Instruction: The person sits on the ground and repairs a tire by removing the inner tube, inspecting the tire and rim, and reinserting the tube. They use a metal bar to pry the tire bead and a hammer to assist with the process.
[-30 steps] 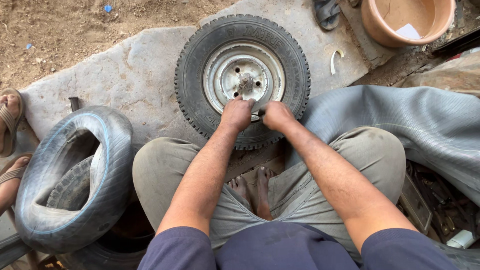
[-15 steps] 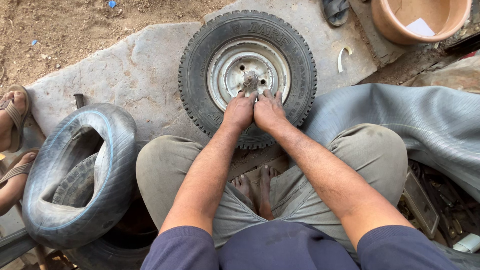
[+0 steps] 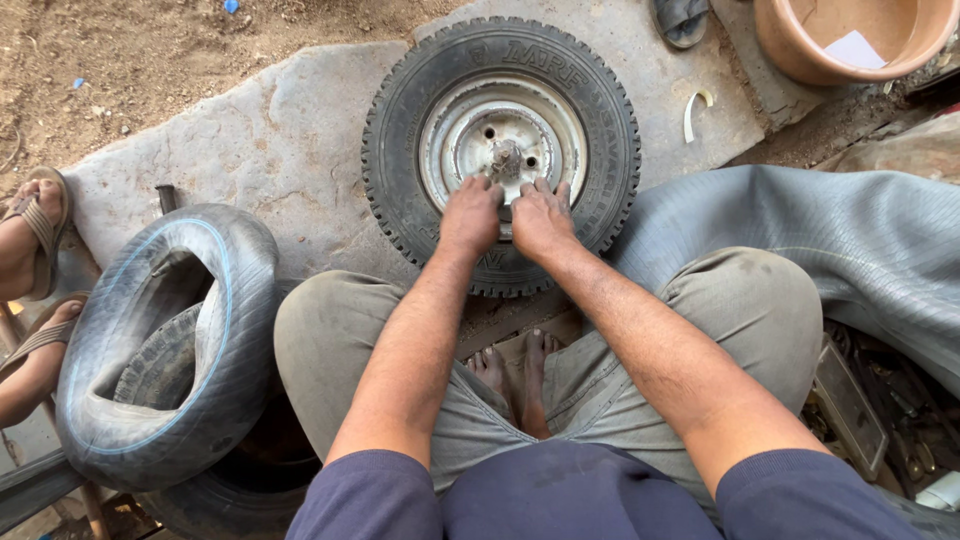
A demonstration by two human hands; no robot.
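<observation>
The wheel (image 3: 500,150) lies flat on a grey stone slab (image 3: 280,150), upper centre of the frame: black knobby tyre round a dull, scuffed metal rim (image 3: 455,130) w/ bolt holes and a hub in the middle. Both hands sit side by side on the rim's near edge, just below the hub. Left hand (image 3: 470,215) is palm down, fingers bent and pressing on the rim near where it meets the tyre. Right hand (image 3: 540,218) is touching the left, fingers curled the same way onto the rim edge. Cannot tell whether either hand pinches something small underneath; neither is wrapped round an object. Both forearms run up from the bottom of the frame, over the knees in grey trousers; bare feet (image 3: 515,370) show between the legs, bottom centre.

Lower left: a limp inner tube (image 3: 215,330) draped round another tyre (image 3: 160,365), apart from the wheel. Far left edge: another person's feet in sandals (image 3: 35,235). Right side, mid frame: a big grey rubber sheet or tube (image 3: 830,240) spread over the ground, its edge just beside the wheel and the right knee. Top right corner: an orange plastic tub (image 3: 800,55) w/ a pale scrap inside. A small curved white piece (image 3: 695,110) lies on the slab, right of the wheel, not touching it. Upper left is bare dirt (image 3: 130,50). Lower right edge: dark clutter, too blurred to tell.
</observation>
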